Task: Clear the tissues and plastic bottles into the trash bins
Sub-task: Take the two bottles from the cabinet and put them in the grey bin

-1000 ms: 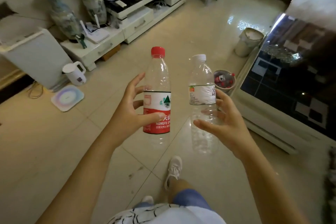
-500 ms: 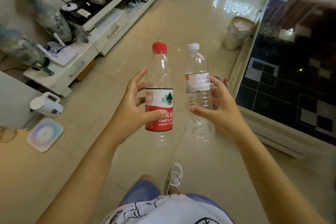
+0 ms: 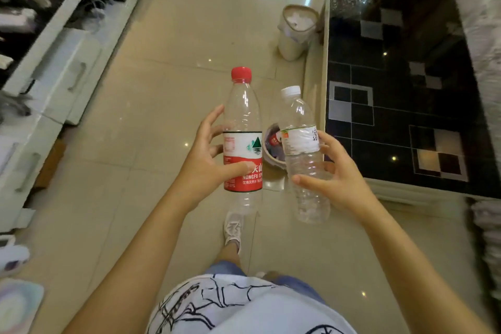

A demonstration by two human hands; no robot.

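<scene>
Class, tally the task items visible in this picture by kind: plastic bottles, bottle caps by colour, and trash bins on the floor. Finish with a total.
Plastic bottles: 2, the red-label bottle in the left hand and the white-label bottle in the right hand
Red caps: 1
White caps: 1
Trash bins: 2, the far bin and the near bin
Total: 6

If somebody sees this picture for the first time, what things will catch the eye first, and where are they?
At the centre, the left hand grips a clear plastic bottle with a red cap and red label, and the right hand grips a clear plastic bottle with a white cap. Behind them, a small round bin and a taller beige bin stand beside the glossy black table.
</scene>
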